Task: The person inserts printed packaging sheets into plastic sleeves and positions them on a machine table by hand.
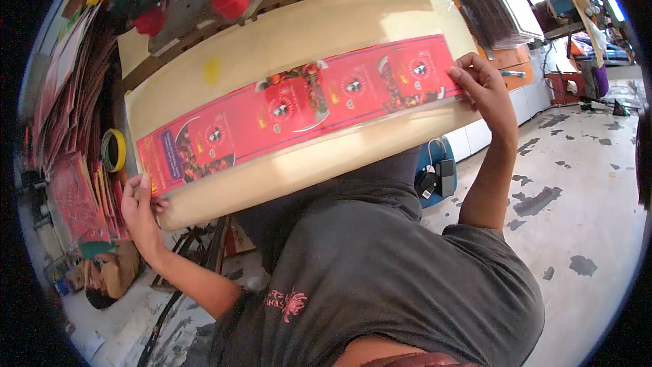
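Nearest to us, below our dark shirt [380, 265]'s reach, the pale, rounded near edge of the table [326, 163] runs just beyond our lap. Our left hand [140, 198], at 8 o'clock, has its grip pinching the near corner of the red strip [238, 126], thumb above and fingers partly hidden below. Our right hand [481, 81], toward 2 o'clock, pinches the other end between thumb and fingers. Between them the red strip lies along the pale tabletop, its long axis slanting from between 8 and 9 o'clock up to between 2 and 3, its purple panel [170, 155] at the left end. The yellow tape roll [114, 150] sits at 9 o'clock, beside stacked sheets [75, 88] reaching toward 10. Farther off, blurred red objects [231, 0] show at 11, and piled boards [485, 0] at 1.
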A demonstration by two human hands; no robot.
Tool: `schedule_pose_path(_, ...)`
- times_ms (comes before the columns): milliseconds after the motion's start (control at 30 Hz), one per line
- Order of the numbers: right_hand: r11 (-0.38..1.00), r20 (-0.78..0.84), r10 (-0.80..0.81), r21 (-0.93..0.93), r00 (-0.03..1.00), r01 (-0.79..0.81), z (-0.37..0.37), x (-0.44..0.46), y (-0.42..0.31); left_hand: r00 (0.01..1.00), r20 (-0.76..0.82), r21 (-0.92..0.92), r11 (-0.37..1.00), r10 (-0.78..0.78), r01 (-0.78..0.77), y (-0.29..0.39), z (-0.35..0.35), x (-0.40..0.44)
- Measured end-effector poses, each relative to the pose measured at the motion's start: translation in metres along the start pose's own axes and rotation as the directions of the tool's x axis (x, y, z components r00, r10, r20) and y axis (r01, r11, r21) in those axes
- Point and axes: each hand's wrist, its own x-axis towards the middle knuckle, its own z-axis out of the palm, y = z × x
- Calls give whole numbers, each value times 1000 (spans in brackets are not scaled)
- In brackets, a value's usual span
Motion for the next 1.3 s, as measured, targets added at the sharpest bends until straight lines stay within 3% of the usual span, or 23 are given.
schedule_pose_path(33,999,10,-35,10,999,35,0,0,1,997,-51,-33,998,52,-54,-2,2,1)
schedule_pose_path(67,997,21,-68,22,997,68,0,0,1,997,-41,-37,997,60,-62,-2,3,2)
schedule_pose_path(133,1000,6,11,22,1000,-11,0,-3,-3,996,-10,-134,986,94,-94,-3,3,0)
schedule_pose_path(267,990,61,-70,129,996,62,-2,-11,6,986,16,-276,948,166,-155,-26,-7,-3)
schedule_pose_path(300,984,107,-124,143,986,108,-3,-15,5,987,10,-264,952,161,-152,-23,-8,-8)
schedule_pose_path(400,993,143,-87,91,986,75,-10,-15,2,986,95,-262,959,137,-108,-15,-11,-9)
schedule_pose_path(533,996,118,-28,90,993,18,-9,-14,5,991,66,-225,969,119,-101,-24,-10,-3)
schedule_pose_path(833,983,104,-64,179,992,45,-7,-12,15,994,52,-181,980,95,-84,-27,-11,0)
schedule_pose_path(1300,989,126,-33,148,991,14,-7,-14,9,996,-32,-132,987,87,-90,-18,5,-4)
